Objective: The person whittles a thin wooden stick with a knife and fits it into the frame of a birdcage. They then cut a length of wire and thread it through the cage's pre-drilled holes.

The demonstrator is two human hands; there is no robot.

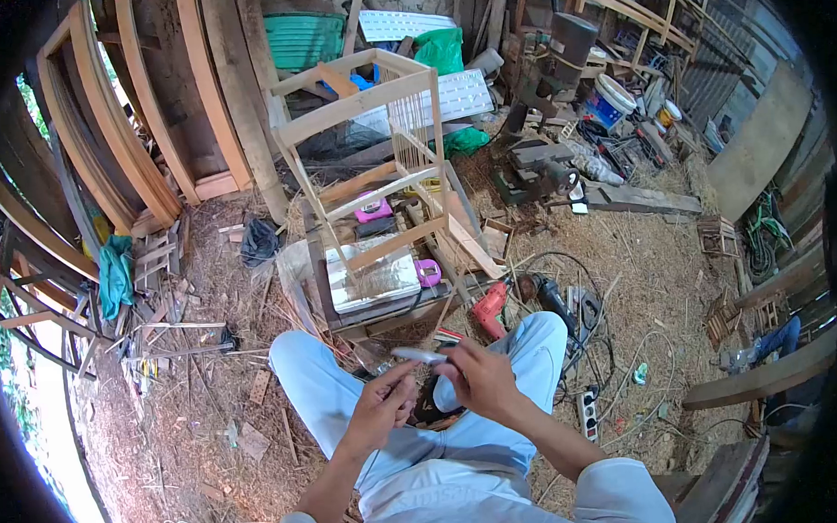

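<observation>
My right hand is closed around a knife, whose pale blade points left over my lap. Close by on the left, my left hand has its fingers curled and its index finger stretched toward the blade's tip. Whatever lies in that hand is too small to make out. Beyond my knees stands a cage-like wooden frame with thin upright rods on its right side. It rests on a low bench that carries a white board and a purple tape measure.
A red drill and a dark power tool lie by my right knee, cables trailing around them. A power strip sits on the shaving-covered floor. Curved wooden frames lean at left. A blue-and-white bucket stands among clutter at back right.
</observation>
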